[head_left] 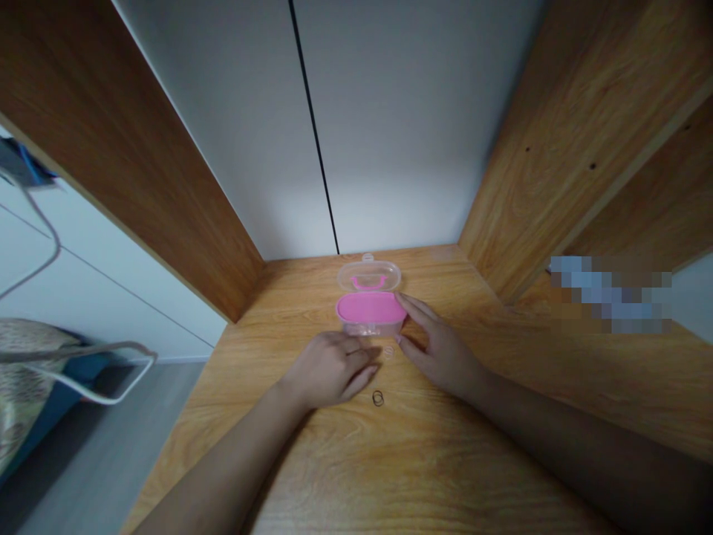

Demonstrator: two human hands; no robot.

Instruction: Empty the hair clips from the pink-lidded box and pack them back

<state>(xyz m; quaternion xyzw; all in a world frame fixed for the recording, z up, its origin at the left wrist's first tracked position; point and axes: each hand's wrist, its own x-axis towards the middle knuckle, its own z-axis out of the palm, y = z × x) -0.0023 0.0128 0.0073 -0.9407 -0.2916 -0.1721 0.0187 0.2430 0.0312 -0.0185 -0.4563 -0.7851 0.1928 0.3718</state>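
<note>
A small clear plastic box (372, 328) with a pink top tray (368, 307) stands on the wooden surface. Its clear lid (368, 276), with a pink handle, lies folded back behind it. My right hand (437, 347) grips the box's right end, fingers at the tray's rim and thumb low at the front. In front of the box's left part, my left hand (333, 369) rests low with curled fingers; whatever they may hold is hidden. Between the hands lies a small clear ring-like piece (388, 351). Closer to me are thin dark rings (378, 398), like small hair ties.
Wooden side panels (183, 148) rise left and right, and a pale back panel (390, 134) with a dark seam stands behind the box. A blurred-out item (607, 293) lies at the right. Off the left edge are a patterned cloth (25, 386) and a bent white tube (111, 401).
</note>
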